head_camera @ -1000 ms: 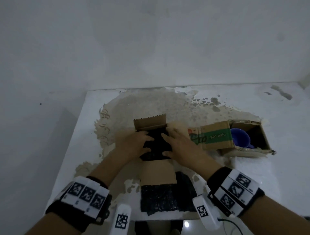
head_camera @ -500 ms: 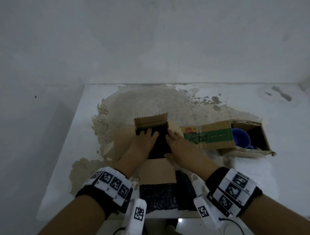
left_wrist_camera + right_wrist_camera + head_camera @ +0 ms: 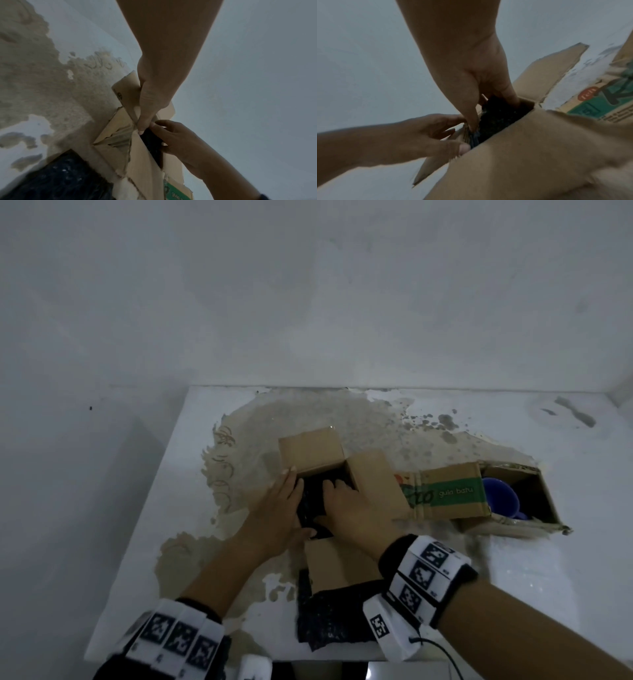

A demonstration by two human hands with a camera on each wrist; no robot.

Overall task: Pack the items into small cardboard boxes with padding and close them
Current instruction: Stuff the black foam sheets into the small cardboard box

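Note:
A small brown cardboard box stands mid-table with its flaps spread open and black bubble padding inside. My left hand lies along the box's left edge, fingers straight against the left flap, thumb at the near corner. My right hand reaches in from the right, its fingertips pushing the padding down into the box. What lies under the padding is hidden.
A second open box with a green printed band lies to the right, with a blue mug inside. A loose sheet of black padding lies at the table's front edge. Walls stand behind and to the left.
My left hand has slid off the top of the padding to the box's left edge. My right hand's fingers have dug deeper into the box.

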